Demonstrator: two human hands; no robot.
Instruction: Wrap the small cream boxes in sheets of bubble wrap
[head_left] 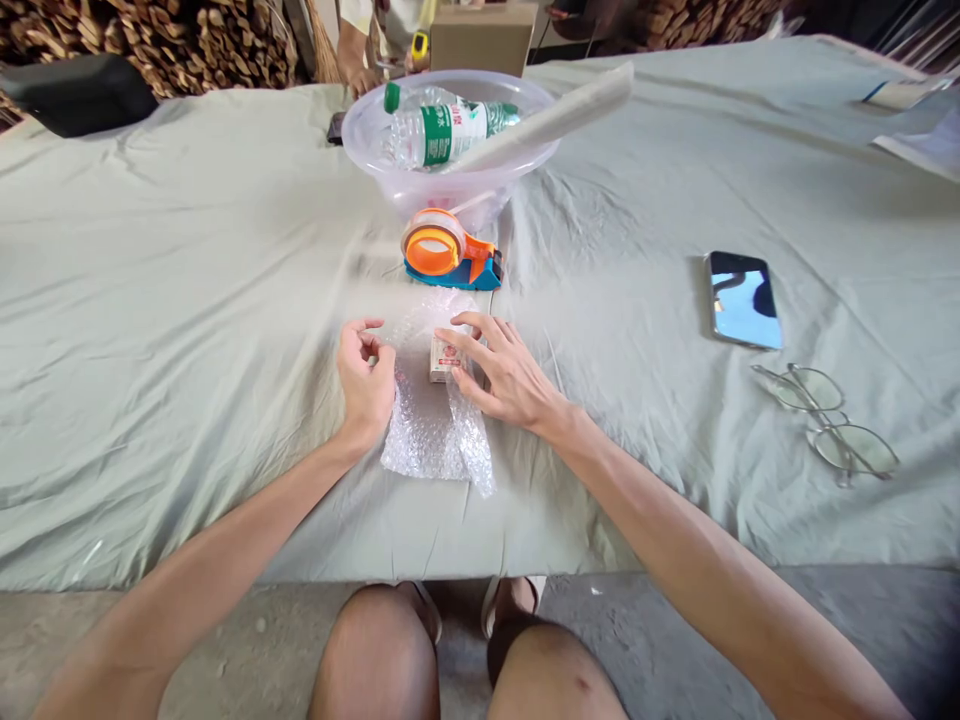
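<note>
A sheet of clear bubble wrap lies on the green-grey tablecloth near the front edge. A small white box with red print rests on it. My right hand lies over the box with fingers stretched out, fingertips touching its top. My left hand sits at the wrap's left edge, fingers curled in a pinch on the wrap's edge. Just beyond the wrap stands an orange and blue tape dispenser.
A clear plastic basin behind the dispenser holds a green-labelled water bottle and a pale roll. A phone and glasses lie at the right. Another person's hand and a cardboard box are at the far edge.
</note>
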